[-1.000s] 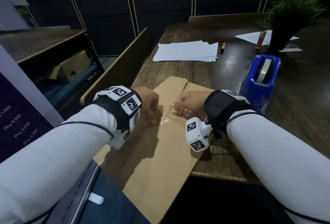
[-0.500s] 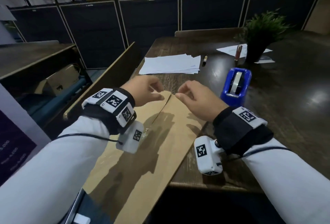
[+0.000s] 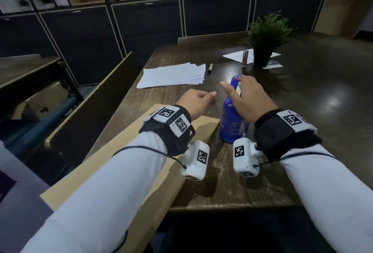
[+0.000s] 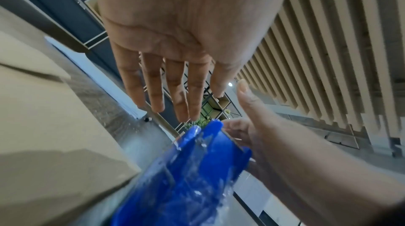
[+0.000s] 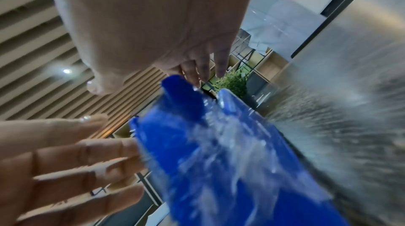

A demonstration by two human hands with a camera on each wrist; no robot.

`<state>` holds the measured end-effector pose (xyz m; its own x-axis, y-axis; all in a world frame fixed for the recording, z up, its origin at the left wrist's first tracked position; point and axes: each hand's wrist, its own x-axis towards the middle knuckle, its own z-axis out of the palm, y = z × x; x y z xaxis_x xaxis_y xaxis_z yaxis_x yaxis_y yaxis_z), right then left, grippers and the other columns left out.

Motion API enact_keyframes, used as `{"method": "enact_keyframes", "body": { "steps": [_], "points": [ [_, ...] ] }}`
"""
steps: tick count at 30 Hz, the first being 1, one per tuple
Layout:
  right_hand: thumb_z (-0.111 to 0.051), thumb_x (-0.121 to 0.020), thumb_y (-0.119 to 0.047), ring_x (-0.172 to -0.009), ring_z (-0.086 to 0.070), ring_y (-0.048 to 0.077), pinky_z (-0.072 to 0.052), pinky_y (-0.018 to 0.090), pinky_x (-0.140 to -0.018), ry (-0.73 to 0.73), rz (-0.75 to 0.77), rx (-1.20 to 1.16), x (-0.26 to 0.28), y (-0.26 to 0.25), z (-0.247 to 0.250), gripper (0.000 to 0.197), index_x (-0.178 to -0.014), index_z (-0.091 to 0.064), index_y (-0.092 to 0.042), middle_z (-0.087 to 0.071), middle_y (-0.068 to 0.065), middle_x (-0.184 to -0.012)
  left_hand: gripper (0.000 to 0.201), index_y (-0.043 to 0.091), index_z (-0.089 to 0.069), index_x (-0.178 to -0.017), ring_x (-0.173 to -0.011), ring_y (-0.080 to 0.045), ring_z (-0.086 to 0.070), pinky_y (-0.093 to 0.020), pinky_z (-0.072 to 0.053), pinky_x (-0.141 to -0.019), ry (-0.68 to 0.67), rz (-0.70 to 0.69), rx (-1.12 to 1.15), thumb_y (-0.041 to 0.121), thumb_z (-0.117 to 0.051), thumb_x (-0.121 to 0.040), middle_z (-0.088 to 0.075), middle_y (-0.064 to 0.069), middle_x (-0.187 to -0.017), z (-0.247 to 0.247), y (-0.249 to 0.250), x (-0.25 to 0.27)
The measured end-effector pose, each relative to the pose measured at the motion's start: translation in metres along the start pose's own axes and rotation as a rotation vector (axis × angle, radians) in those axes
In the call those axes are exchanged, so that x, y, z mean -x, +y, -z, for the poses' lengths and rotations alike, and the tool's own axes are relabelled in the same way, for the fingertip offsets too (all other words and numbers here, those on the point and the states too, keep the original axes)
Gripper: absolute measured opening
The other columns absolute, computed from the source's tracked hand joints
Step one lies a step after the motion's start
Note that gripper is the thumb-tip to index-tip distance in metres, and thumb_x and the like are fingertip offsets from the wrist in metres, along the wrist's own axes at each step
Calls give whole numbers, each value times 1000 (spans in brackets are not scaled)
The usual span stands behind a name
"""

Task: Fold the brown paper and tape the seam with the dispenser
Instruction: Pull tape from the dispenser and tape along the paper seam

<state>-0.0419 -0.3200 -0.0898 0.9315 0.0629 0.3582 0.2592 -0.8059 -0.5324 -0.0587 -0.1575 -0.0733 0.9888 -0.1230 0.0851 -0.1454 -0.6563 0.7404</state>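
Brown paper (image 3: 129, 164), one sheet, one blue dispenser (image 3: 232, 123), both hands' fingers spread, empty.

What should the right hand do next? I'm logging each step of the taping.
Probably pinch the tape end and draw off a strip. The right hand is spread over the top of the blue dispenser with nothing gripped yet, the left hand hangs open beside it, and the brown paper lies folded.

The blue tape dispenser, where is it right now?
In the head view the tape dispenser stands on the table, right of the brown paper, under the right hand.
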Motion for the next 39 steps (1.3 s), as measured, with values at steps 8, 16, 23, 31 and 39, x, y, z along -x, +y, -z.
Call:
{"method": "enact_keyframes", "body": {
  "steps": [8, 16, 23, 31, 39],
  "points": [
    [-23, -78, -80, -107, -53, 26, -38, 34, -85, -82, -104, -80, -31, 21, 5, 92, -122, -51, -4, -54, 15, -122, 45, 5, -69, -103, -51, -11, -41, -24, -31, -50, -47, 182, 110, 43, -44, -98, -52, -4, -72, -29, 26, -11],
    [-21, -81, -79, -93, -55, 25, -36, 32, -77, -136, -94, 33, -39, 27, 4, 91, -117, -54, -3, -61, 10, -103, 50, 4, -62, -119, -111, -29, -58, -31, -41, -84, -56, 295, 169, 43, -38, -100, -62, -14, -121, -39, 28, -19],
    [-14, -80, -81, -84, -49, 24, -36, 35, -73, -168, -139, 144, -45, 28, 8, 97, -125, -49, -2, -61, 16, -113, 34, 10, -73, -99, -63, -8, -61, -19, -50, -58, -62, 363, 493, 40, -59, -91, -71, 3, -91, -42, 36, -19],
    [-6, -73, -87, -97, -56, 30, -38, 37, -79, -195, -130, 172, -52, 33, 9, 105, -121, -53, -6, -60, 18, -115, 22, 13, -72, -81, -76, -19, -60, -35, -54, -83, -89, 352, 595, 33, -64, -88, -71, -5, -96, -29, 38, -19],
    [0, -72, -87, -76, -54, 29, -36, 35, -70, -207, -114, 176, -58, 27, 11, 84, -63, -39, -14, -55, 13, -77, 23, 18, -76, -93, -102, -18, -54, -37, -41, -85, -134, 357, 486, 32, -71, -75, -67, 2, -107, -29, 22, -4]
  ]
}}
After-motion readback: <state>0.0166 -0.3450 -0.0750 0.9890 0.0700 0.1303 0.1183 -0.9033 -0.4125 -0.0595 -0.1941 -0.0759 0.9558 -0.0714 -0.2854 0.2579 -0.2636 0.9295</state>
